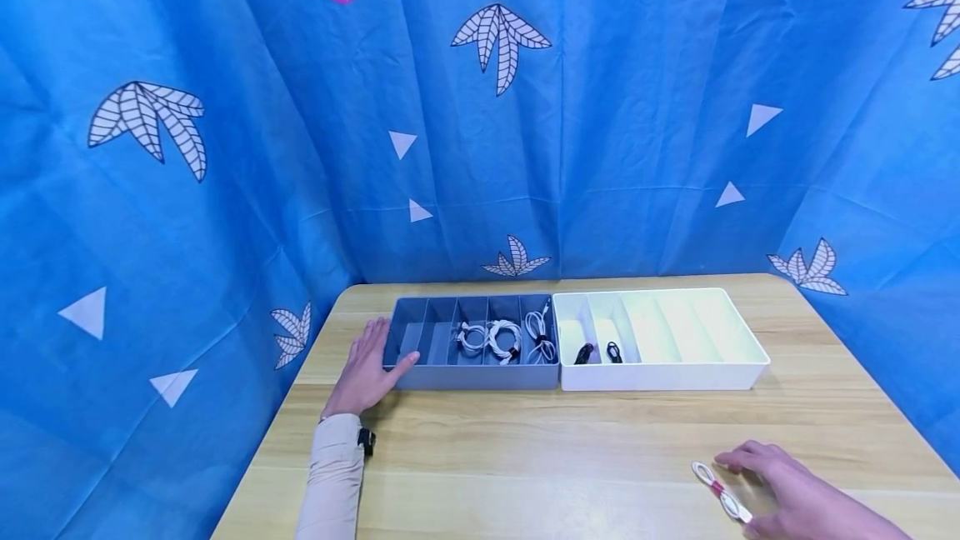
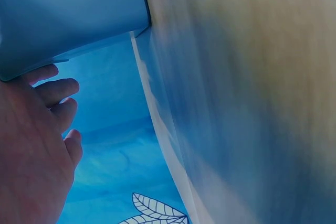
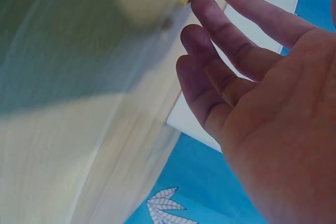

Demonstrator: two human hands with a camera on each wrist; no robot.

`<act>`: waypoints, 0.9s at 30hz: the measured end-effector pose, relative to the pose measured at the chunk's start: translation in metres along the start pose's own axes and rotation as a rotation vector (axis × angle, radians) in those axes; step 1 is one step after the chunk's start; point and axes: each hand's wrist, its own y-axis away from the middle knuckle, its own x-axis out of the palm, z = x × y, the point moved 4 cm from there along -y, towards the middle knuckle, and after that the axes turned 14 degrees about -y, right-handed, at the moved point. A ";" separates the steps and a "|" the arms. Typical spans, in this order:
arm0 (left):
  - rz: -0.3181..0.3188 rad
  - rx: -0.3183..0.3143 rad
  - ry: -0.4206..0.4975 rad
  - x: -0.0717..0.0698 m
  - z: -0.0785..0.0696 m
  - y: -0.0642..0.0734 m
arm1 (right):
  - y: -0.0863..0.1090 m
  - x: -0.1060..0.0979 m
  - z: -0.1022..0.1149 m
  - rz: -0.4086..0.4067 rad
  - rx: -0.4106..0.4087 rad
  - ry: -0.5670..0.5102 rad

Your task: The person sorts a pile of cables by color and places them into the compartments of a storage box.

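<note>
A white cable, coiled lengthwise with a red tie at its middle, lies on the table at the front right. Close beside it my right hand reaches in with thumb and fingers spread apart. The right wrist view shows that hand's fingers loosely bent and holding nothing. My left hand rests against the left end of a grey divided box, thumb at its front rim. Coiled white cables sit in several of the box's right-hand compartments; its two leftmost compartments hold nothing visible.
A white divided box adjoins the grey box's right end. Small black cables lie in its two left compartments. The wooden table has rounded back corners, and a blue patterned curtain hangs behind and along its sides.
</note>
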 end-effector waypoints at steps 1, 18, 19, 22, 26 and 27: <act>0.003 -0.001 0.001 0.001 0.000 0.000 | 0.000 -0.001 0.000 0.003 0.007 0.002; 0.013 -0.030 -0.026 0.000 0.000 0.003 | -0.007 0.003 0.008 0.020 -0.048 -0.022; 0.011 -0.030 -0.028 0.001 0.000 0.003 | -0.009 0.003 0.009 0.022 -0.037 -0.025; 0.000 -0.029 -0.043 0.001 0.001 0.002 | -0.013 0.004 0.011 0.020 0.006 -0.013; -0.043 -0.012 -0.071 -0.001 0.001 0.001 | -0.019 0.006 0.015 0.004 0.029 0.019; -0.055 -0.009 -0.079 -0.001 0.000 0.001 | -0.020 0.007 0.016 0.004 0.027 0.020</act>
